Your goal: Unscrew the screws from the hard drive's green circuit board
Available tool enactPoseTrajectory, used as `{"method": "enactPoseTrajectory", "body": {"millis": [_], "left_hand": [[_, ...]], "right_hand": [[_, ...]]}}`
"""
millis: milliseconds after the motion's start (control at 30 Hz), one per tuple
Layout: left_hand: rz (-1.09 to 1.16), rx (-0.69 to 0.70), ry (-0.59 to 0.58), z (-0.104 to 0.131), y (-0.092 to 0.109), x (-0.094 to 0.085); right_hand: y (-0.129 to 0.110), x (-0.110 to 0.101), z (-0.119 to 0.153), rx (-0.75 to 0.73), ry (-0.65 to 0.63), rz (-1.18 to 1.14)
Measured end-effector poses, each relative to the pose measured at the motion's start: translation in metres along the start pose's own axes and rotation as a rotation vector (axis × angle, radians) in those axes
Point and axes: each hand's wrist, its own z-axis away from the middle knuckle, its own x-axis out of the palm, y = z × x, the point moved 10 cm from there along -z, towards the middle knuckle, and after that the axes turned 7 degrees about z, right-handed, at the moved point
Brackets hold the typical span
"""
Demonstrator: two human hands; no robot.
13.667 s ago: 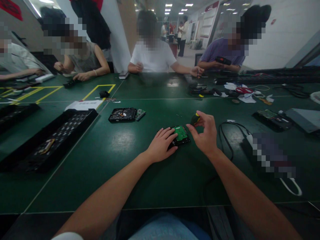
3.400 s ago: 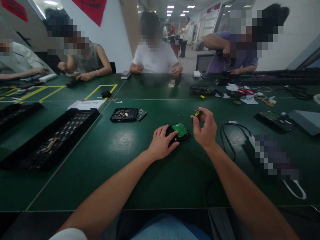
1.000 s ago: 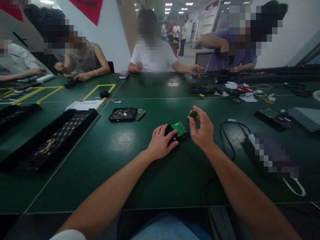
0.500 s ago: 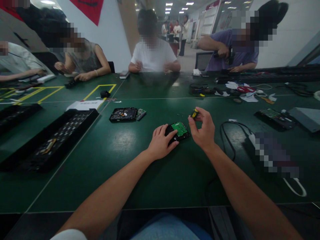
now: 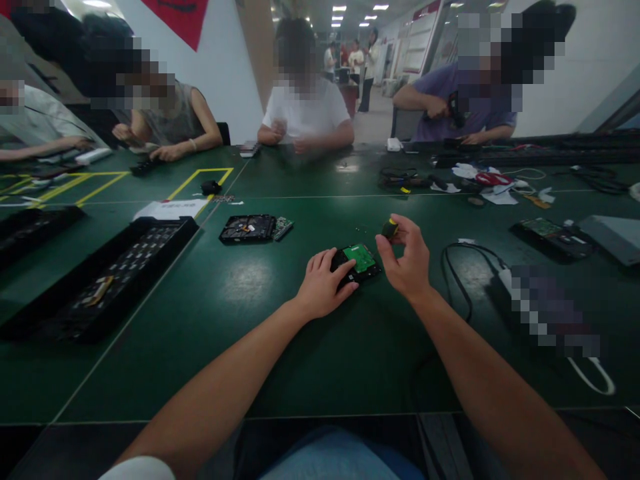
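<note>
Left hand (image 5: 326, 283) lies on hard drive (image 5: 369, 271), whether gripping I cannot tell | right hand (image 5: 408, 259) grasps screwdriver (image 5: 389, 230) just beside it.

Hard drive (image 5: 359, 257) on the worktop (image 5: 325, 367) just right of frame centre, left hand (image 5: 325, 285) on it, screwdriver (image 5: 389, 229) in the right hand (image 5: 406, 259) beside it, 2nd drive (image 5: 240, 233) left of centre, 2 trays (image 5: 150, 268) towards the left edge

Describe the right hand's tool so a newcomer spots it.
On the green table, find the drive under the left hand. Right of it, the right hand pinches the tool: dark with yellow marking, whereas the drive is black and green.
</note>
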Motion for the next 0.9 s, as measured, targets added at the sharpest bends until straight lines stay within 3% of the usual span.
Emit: {"method": "enactPoseTrajectory", "body": {"millis": [233, 400, 567, 767, 900], "left_hand": [[0.008, -0.005, -0.017, -0.001, 0.000, -0.001], [0.001, -0.006, -0.012, 0.000, 0.000, -0.002], [0.001, 0.002, 0.002, 0.000, 0.001, -0.002], [0.014, 0.000, 0.010, 0.000, 0.000, -0.001], [0.025, 0.001, 0.007, 0.000, 0.000, -0.001]], "right_hand": [[0.003, 0.000, -0.010, 0.148, 0.009, -0.193], [0.019, 0.031, -0.021, 0.296, -0.055, -0.620], [0.031, 0.053, -0.023, 0.397, -0.094, -0.796], [0.023, 0.068, -0.026, 0.499, -0.223, -0.889], [0.033, 0.061, -0.032, 0.577, -0.110, -0.959]]}}
